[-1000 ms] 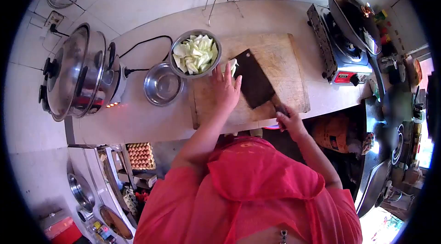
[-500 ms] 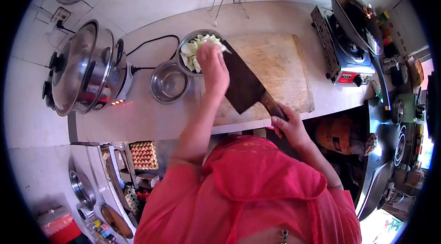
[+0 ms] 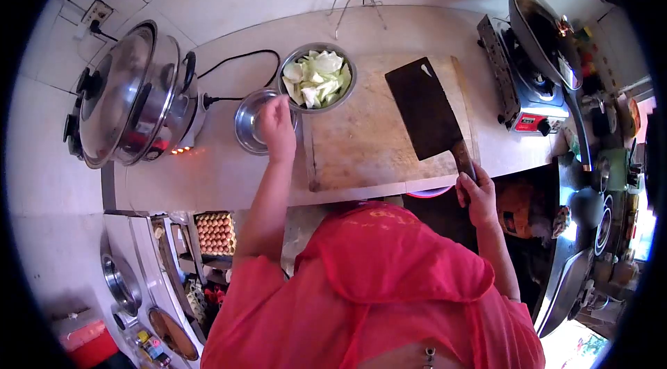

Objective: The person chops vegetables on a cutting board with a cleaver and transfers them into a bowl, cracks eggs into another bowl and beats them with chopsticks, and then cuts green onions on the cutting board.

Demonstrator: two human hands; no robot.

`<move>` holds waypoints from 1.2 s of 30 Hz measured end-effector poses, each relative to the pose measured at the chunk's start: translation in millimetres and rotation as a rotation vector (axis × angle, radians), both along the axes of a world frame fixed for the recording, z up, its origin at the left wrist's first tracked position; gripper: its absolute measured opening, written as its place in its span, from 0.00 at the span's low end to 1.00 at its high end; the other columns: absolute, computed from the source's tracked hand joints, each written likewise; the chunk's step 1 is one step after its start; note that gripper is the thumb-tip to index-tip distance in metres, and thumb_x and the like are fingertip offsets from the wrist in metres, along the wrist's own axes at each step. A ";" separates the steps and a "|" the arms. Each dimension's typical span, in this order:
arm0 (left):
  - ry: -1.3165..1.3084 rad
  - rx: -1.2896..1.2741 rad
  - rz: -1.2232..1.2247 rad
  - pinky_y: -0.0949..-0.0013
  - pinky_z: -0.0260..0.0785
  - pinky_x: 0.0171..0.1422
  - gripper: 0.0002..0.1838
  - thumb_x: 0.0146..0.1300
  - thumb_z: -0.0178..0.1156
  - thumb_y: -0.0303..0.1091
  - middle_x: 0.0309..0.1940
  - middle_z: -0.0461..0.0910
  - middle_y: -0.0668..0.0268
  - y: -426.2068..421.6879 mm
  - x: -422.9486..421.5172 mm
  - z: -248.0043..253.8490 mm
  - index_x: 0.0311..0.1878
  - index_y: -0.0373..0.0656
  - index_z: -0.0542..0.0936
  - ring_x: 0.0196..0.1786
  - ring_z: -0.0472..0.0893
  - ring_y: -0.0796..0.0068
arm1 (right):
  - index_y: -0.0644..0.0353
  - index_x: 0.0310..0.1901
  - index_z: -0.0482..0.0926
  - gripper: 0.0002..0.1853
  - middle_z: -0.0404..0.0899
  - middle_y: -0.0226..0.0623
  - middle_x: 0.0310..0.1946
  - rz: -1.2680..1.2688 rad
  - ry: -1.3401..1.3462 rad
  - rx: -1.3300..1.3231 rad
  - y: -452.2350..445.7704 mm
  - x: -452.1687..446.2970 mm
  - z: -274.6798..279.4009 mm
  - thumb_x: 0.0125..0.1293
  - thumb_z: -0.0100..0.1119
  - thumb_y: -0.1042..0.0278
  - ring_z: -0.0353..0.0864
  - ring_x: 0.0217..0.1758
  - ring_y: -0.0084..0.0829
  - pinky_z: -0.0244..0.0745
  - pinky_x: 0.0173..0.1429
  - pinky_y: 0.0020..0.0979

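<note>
My right hand (image 3: 477, 195) grips the wooden handle of a cleaver (image 3: 425, 112). Its broad dark blade lies over the right part of the wooden cutting board (image 3: 354, 153), with a small pale scrap stuck near its far end. A metal bowl (image 3: 353, 84) full of pale green and white cut vegetable pieces (image 3: 319, 76) stands at the board's far left corner. My left hand (image 3: 277, 129), its fingers curled together, is over the right side of a smaller metal bowl (image 3: 248, 122). Nothing shows in those fingers, and their undersides are hidden.
A large lidded steel pot (image 3: 128, 101) stands on the left, its cord running behind the bowls. On the right, a portable gas stove (image 3: 524, 94) carries a wok (image 3: 535, 25). A wire rack (image 3: 358, 4) leans at the wall. Below the counter sits an egg tray (image 3: 215, 233).
My left hand has left the vegetable bowl and moved left and nearer to me, over the smaller bowl. The cleaver has moved right, away from the vegetable bowl, across the board.
</note>
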State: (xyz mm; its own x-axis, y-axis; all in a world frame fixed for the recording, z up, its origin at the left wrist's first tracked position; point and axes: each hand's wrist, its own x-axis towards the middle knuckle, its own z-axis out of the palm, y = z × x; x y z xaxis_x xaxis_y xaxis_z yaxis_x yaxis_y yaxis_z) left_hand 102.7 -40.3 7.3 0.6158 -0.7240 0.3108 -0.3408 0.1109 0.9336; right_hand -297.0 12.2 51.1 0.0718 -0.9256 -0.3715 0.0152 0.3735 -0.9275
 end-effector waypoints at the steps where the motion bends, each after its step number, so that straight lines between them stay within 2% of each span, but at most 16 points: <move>1: 0.007 0.106 -0.053 0.75 0.67 0.37 0.07 0.65 0.54 0.29 0.33 0.76 0.68 14.0 -10.1 7.8 0.41 0.37 0.77 0.33 0.73 0.80 | 0.64 0.57 0.67 0.20 0.72 0.29 0.24 -0.002 -0.009 0.020 0.5 -0.5 -1.0 0.64 0.55 0.70 0.67 0.17 0.17 0.60 0.17 0.18; 4: 0.327 0.111 -0.031 0.73 0.67 0.33 0.06 0.64 0.56 0.30 0.32 0.73 0.69 29.0 -29.2 -6.3 0.41 0.38 0.74 0.29 0.72 0.80 | 0.63 0.56 0.68 0.20 0.72 0.29 0.24 0.011 -0.044 0.056 0.8 2.0 -3.2 0.64 0.55 0.70 0.67 0.17 0.17 0.60 0.18 0.19; 5: 0.466 0.082 0.022 0.72 0.68 0.31 0.08 0.63 0.58 0.33 0.33 0.71 0.67 27.5 -30.4 -15.8 0.41 0.40 0.71 0.30 0.73 0.77 | 0.64 0.57 0.68 0.20 0.72 0.28 0.23 0.023 -0.057 0.053 1.9 3.8 -3.1 0.64 0.54 0.70 0.67 0.17 0.17 0.60 0.18 0.18; 8: 1.019 0.179 -0.044 0.71 0.69 0.31 0.12 0.63 0.58 0.35 0.33 0.69 0.66 19.4 -27.6 -31.9 0.41 0.40 0.69 0.31 0.75 0.72 | 0.63 0.57 0.68 0.20 0.72 0.28 0.23 0.030 -0.071 0.034 2.7 8.4 -4.9 0.64 0.54 0.70 0.66 0.17 0.17 0.60 0.18 0.19; 11: 1.067 0.213 -0.050 0.68 0.72 0.33 0.12 0.62 0.57 0.33 0.33 0.69 0.63 -0.6 -28.7 -24.5 0.42 0.39 0.67 0.33 0.76 0.68 | 0.63 0.57 0.69 0.20 0.71 0.28 0.23 0.010 -0.088 0.029 6.6 13.4 -5.1 0.64 0.54 0.70 0.66 0.17 0.17 0.59 0.17 0.19; 14: 1.245 0.219 -0.121 0.62 0.77 0.37 0.11 0.60 0.55 0.27 0.36 0.70 0.59 -21.5 -14.3 -53.8 0.44 0.36 0.67 0.35 0.77 0.65 | 0.64 0.57 0.69 0.20 0.71 0.28 0.23 0.002 -0.099 0.027 5.7 14.4 -5.6 0.64 0.54 0.71 0.66 0.16 0.17 0.59 0.17 0.19; 17: 1.173 0.194 -0.086 0.54 0.76 0.48 0.17 0.58 0.54 0.25 0.41 0.71 0.54 -35.0 -18.6 -57.5 0.51 0.33 0.67 0.40 0.76 0.61 | 0.64 0.55 0.69 0.18 0.71 0.28 0.22 0.001 -0.098 0.040 10.0 13.5 -8.5 0.64 0.54 0.71 0.66 0.16 0.17 0.59 0.17 0.19; 20: 1.254 0.107 -0.027 0.51 0.76 0.50 0.18 0.54 0.51 0.21 0.44 0.71 0.52 -43.6 -28.5 -38.5 0.51 0.31 0.67 0.43 0.77 0.58 | 0.64 0.53 0.70 0.17 0.71 0.28 0.22 -0.012 -0.091 0.054 11.9 12.8 -9.8 0.64 0.54 0.71 0.66 0.16 0.17 0.59 0.17 0.19; 21: 1.254 0.109 -0.024 0.48 0.76 0.52 0.19 0.51 0.49 0.18 0.46 0.71 0.51 -45.0 -27.2 -37.7 0.50 0.30 0.67 0.47 0.76 0.53 | 0.64 0.53 0.71 0.16 0.71 0.28 0.22 -0.010 -0.096 0.046 11.9 11.2 -11.9 0.64 0.54 0.71 0.66 0.16 0.17 0.58 0.17 0.19; 24: 1.278 0.138 -0.086 0.47 0.75 0.53 0.19 0.51 0.49 0.17 0.46 0.71 0.50 -50.2 -8.3 -38.0 0.50 0.30 0.66 0.48 0.76 0.51 | 0.63 0.52 0.71 0.16 0.71 0.28 0.22 -0.008 -0.125 0.028 9.9 10.8 -8.6 0.64 0.54 0.70 0.66 0.16 0.17 0.58 0.17 0.19; 25: 1.291 0.050 -0.066 0.45 0.75 0.52 0.18 0.52 0.49 0.16 0.43 0.70 0.50 -55.8 -5.0 -32.2 0.48 0.29 0.66 0.45 0.76 0.52 | 0.63 0.52 0.71 0.16 0.71 0.28 0.22 -0.007 -0.137 0.023 9.3 10.4 -6.4 0.64 0.54 0.70 0.66 0.16 0.17 0.58 0.17 0.19; 28: 1.210 0.054 -0.028 0.44 0.77 0.46 0.21 0.50 0.50 0.16 0.43 0.71 0.52 -85.7 16.7 -35.5 0.50 0.32 0.67 0.39 0.77 0.59 | 0.63 0.54 0.70 0.17 0.72 0.28 0.21 -0.030 -0.169 0.006 4.7 7.7 -6.4 0.64 0.54 0.70 0.66 0.16 0.17 0.59 0.17 0.18; 29: 1.287 0.110 0.081 0.45 0.78 0.45 0.21 0.51 0.50 0.15 0.47 0.71 0.51 -103.0 26.2 -42.4 0.51 0.32 0.67 0.42 0.78 0.56 | 0.64 0.55 0.70 0.18 0.72 0.28 0.21 -0.041 -0.157 0.014 4.9 7.3 -5.6 0.64 0.54 0.70 0.66 0.17 0.17 0.59 0.17 0.19; 32: 1.351 0.101 0.186 0.49 0.80 0.44 0.20 0.55 0.52 0.17 0.50 0.70 0.51 -146.8 43.4 -62.4 0.53 0.33 0.67 0.45 0.77 0.52 | 0.65 0.55 0.69 0.18 0.72 0.29 0.22 -0.061 -0.117 0.008 6.6 8.6 -3.9 0.64 0.54 0.71 0.66 0.17 0.17 0.60 0.18 0.19; 34: 1.360 0.100 0.130 0.53 0.82 0.41 0.20 0.58 0.54 0.20 0.51 0.70 0.52 -195.7 77.6 -118.0 0.54 0.33 0.66 0.44 0.77 0.51 | 0.65 0.53 0.69 0.17 0.73 0.31 0.24 -0.070 -0.068 -0.032 11.4 4.3 -1.4 0.64 0.54 0.71 0.66 0.16 0.18 0.60 0.17 0.18; 36: 1.283 0.108 0.090 0.55 0.82 0.42 0.20 0.59 0.56 0.23 0.52 0.69 0.51 -199.1 77.0 -109.2 0.56 0.34 0.66 0.45 0.76 0.52 | 0.67 0.55 0.68 0.19 0.72 0.31 0.24 -0.021 -0.053 -0.040 10.6 3.2 8.9 0.63 0.54 0.72 0.66 0.17 0.18 0.59 0.17 0.19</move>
State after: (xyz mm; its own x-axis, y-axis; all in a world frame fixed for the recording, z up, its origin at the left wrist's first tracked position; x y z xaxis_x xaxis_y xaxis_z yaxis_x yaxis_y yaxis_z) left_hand 179.8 -239.3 -101.9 0.4763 -0.6491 -0.5932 0.7993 0.0384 0.5997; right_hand -293.9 22.9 60.0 0.0708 -0.9413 -0.3300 0.0718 0.3348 -0.9396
